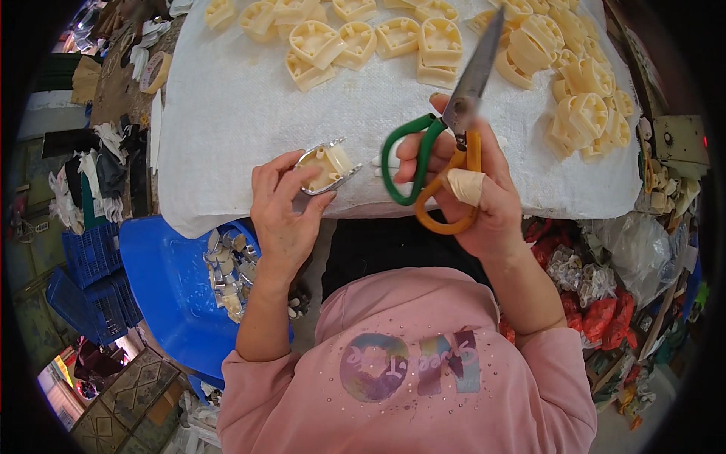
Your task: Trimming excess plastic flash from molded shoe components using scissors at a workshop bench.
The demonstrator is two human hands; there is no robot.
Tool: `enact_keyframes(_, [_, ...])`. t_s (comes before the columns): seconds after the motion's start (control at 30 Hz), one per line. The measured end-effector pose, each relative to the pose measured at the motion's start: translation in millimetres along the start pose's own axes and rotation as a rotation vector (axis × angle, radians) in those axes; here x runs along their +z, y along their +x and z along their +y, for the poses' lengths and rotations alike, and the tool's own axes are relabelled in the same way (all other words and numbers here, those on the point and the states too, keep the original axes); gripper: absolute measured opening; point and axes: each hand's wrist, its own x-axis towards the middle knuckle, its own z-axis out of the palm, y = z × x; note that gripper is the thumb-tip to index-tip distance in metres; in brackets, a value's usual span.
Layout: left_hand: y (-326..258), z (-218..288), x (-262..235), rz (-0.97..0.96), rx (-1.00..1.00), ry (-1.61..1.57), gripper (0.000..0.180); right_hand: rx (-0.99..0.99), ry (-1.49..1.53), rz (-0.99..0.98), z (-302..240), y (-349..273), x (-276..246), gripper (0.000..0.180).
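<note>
My left hand [283, 208] pinches a small cream plastic part [331, 168] with a shiny silver shell around its edge, just over the near edge of the white-covered table. In my right hand [491, 200] is a pair of scissors [473, 76] with one green and one orange handle. Their blades point away from me, up and to the right. A beige wrap [463, 187] covers part of the right thumb. Some small white pieces [384, 168] lie on the cloth, partly hidden behind the green handle.
Loose cream plastic parts [316, 44] lie across the table's far side, with a heap [582, 121] at right. On the left stands a blue basin [162, 284] with silver-and-cream pieces [231, 272] in it. Red bags [609, 321] and clear plastic [639, 234] are at right.
</note>
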Motion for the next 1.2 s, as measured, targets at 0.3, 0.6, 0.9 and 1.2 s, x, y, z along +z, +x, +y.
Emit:
enact_keyframes(0.3, [7.2,-1.8,3.6,-0.03,0.017,0.016,0.028,-0.203,0.0,-0.064,55.7,28.8,7.9,0.046])
enact_keyframes(0.6, [6.0,-1.3,0.2,-0.041,-0.02,0.041,0.026,-0.319,0.128,-0.148,53.9,34.7,2.4,0.049])
enact_keyframes(0.9, [6.1,-4.6,-4.6,-0.057,-0.032,0.022,0.026,-0.387,0.251,-0.147,29.8,59.3,11.1,0.046])
enact_keyframes(1.2, [9.7,-3.8,-3.3,-0.086,-0.031,0.028,0.027,-0.235,0.05,-0.101,38.2,71.9,16.5,0.045])
